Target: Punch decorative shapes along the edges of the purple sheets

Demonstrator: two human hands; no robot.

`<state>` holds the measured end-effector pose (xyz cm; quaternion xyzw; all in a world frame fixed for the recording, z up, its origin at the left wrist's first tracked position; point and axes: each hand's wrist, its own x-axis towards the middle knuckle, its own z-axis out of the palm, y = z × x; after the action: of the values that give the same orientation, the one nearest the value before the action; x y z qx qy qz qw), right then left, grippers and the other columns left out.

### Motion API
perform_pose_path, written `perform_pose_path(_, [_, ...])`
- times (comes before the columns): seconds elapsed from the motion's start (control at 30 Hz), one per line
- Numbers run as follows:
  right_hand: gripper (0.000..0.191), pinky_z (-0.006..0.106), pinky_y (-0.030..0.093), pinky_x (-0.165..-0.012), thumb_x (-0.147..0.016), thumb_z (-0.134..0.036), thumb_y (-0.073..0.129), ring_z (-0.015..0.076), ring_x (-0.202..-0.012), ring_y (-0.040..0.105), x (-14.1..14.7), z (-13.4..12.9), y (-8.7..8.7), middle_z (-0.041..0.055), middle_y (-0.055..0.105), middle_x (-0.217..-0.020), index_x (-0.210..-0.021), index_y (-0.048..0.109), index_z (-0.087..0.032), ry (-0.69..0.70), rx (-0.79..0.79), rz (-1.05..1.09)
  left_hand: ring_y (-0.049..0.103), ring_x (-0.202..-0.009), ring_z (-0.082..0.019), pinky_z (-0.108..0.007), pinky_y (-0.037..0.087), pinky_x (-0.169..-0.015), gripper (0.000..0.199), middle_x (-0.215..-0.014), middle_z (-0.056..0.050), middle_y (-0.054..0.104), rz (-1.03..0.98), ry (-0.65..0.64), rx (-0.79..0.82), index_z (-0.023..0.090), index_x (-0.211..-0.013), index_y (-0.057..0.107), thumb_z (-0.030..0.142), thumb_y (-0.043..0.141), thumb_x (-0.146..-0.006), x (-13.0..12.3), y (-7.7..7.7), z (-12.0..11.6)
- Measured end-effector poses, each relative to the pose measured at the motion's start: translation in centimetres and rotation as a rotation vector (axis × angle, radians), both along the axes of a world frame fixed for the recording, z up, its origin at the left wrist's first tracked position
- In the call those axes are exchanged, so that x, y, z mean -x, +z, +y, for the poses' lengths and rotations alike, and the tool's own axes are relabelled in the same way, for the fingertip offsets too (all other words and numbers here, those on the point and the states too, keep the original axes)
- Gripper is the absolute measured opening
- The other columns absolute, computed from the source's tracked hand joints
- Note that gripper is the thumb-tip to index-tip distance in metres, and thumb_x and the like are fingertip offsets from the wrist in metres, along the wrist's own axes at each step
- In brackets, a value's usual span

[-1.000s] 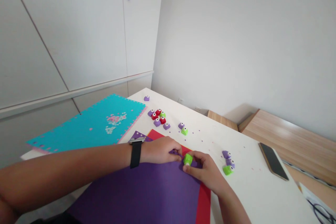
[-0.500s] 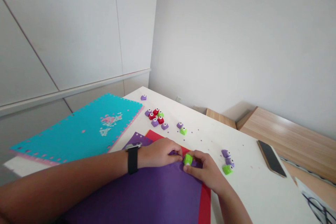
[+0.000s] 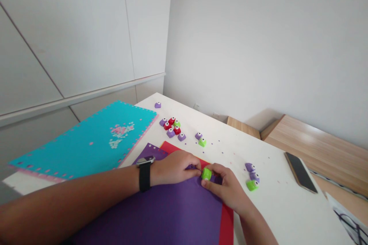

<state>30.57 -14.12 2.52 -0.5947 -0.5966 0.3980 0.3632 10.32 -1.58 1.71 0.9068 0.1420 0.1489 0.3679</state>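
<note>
My right hand (image 3: 225, 185) is closed around a small green craft punch (image 3: 206, 173), thumb on the near side and fingers behind it. The punch sits at the far edge of a purple sheet of paper (image 3: 161, 210). My left hand (image 3: 178, 166), with a dark watch on its wrist, pinches that same edge just left of the punch. Small star holes run along the sheet's left corner. A red sheet (image 3: 227, 226) shows from under the purple one at the right and far edges.
Several purple, red and green punches (image 3: 177, 130) cluster beyond the paper; more (image 3: 253, 176) stand to the right. A turquoise sheet (image 3: 86, 141) with paper confetti lies at left. A phone (image 3: 300, 172) rests near the table's right edge. Tiny cut-outs dot the white table (image 3: 276, 206).
The view has shifted slightly. Both hands keep their places at the paper's edge, and the green punch in my right hand appears tilted a little differently.
</note>
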Motion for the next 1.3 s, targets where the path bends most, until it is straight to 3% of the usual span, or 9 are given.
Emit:
perform_pose_path(0.57, [0.019,0.032,0.044,-0.078,-0.082,-0.036,0.079,0.0213,-0.085,0.061,-0.1,-0.1,0.0,0.0012,0.071,-0.087,-0.091,0.075,-0.02,0.021,0.026,0.048,0.071,-0.085,-0.02,-0.023,0.047,-0.073,0.017,-0.091,-0.004,0.078,0.032,-0.01,0.012,0.019,-0.098,0.078,0.031,0.065,-0.096,0.1,0.3,0.0])
perform_pose_path(0.87, [0.024,0.03,0.041,-0.069,-0.081,-0.041,0.081,0.0177,-0.074,0.056,0.4,-0.1,0.3,0.0002,0.067,-0.079,-0.086,0.075,-0.018,-0.018,0.037,0.058,0.071,-0.084,-0.019,-0.023,0.046,-0.072,0.018,-0.091,-0.003,0.077,0.037,-0.006,0.014,0.02,-0.098,0.077,0.031,0.064,-0.096,0.3,0.6,-0.1])
perform_pose_path(1.1, [0.029,0.037,0.046,-0.091,-0.084,-0.044,0.079,0.0248,-0.097,0.064,0.2,0.0,0.6,0.0032,0.073,-0.1,-0.102,0.075,-0.023,0.014,-0.028,0.023,0.07,-0.082,-0.019,-0.023,0.044,-0.07,0.02,-0.09,-0.004,0.077,0.034,0.021,0.008,0.019,-0.096,0.076,0.032,0.062,-0.096,0.3,0.5,0.2])
perform_pose_path(1.2, [0.044,0.034,0.049,-0.079,-0.085,-0.049,0.077,0.0216,-0.086,0.065,-0.3,0.2,0.1,0.0015,0.071,-0.091,-0.121,0.069,-0.024,-0.054,-0.005,0.134,0.068,-0.078,-0.019,-0.024,0.043,-0.069,0.022,-0.087,-0.004,0.076,0.041,0.024,0.009,0.019,-0.094,0.076,0.036,0.062,-0.096,0.3,0.4,0.2])
perform_pose_path(1.3, [0.051,0.028,0.046,-0.061,-0.087,-0.053,0.074,0.0158,-0.067,0.061,-1.0,0.5,-0.6,-0.0019,0.066,-0.076,-0.128,0.064,-0.024,-0.252,0.007,0.355,0.068,-0.079,-0.018,-0.023,0.042,-0.07,0.023,-0.088,-0.003,0.077,0.036,0.009,0.018,0.02,-0.093,0.076,0.036,0.06,-0.096,0.3,0.3,0.2])
